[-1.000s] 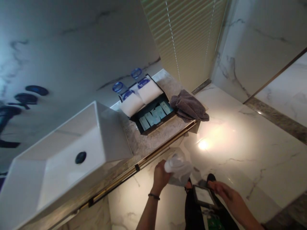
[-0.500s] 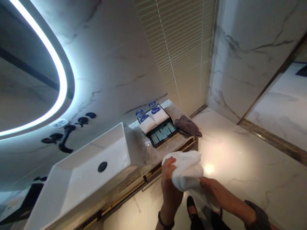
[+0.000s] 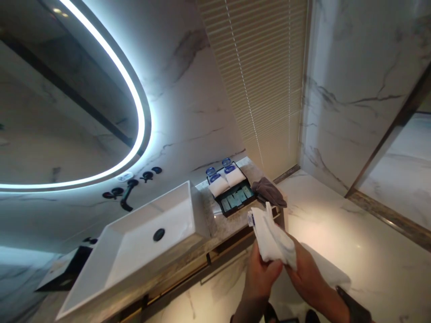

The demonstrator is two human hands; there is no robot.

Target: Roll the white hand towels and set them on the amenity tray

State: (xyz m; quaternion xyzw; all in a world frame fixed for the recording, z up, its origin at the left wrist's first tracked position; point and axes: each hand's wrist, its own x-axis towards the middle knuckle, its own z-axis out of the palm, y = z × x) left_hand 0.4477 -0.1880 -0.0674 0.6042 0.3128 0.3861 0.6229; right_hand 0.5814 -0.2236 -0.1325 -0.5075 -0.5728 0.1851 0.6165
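A white folded towel [image 3: 269, 235], with a small dark blue mark at its upper left corner, is held between both hands just off the counter's front edge. My left hand [image 3: 261, 272] is closed on its lower end, thumb lying across the cloth. On the right side my right hand [image 3: 305, 264] grips the same towel, its fingers partly hidden behind it. Beyond the towel, a black tray [image 3: 239, 207] on the counter holds two rolled white towels [image 3: 226, 182], small pale-green packets [image 3: 237, 197] and two blue-topped glasses [image 3: 218, 169].
A dark grey-brown cloth [image 3: 268, 192] lies at the counter's right end. Left of the tray stands a white rectangular basin [image 3: 191, 211] under a black wall tap [image 3: 127, 197]. A black box [image 3: 67, 271] sits past the basin. A lit mirror [image 3: 143, 116] hangs above.
The loose, bunched towel is now a narrower folded shape with its marked corner showing. Both hands have shifted right in view, and my left thumb has come onto the near end.
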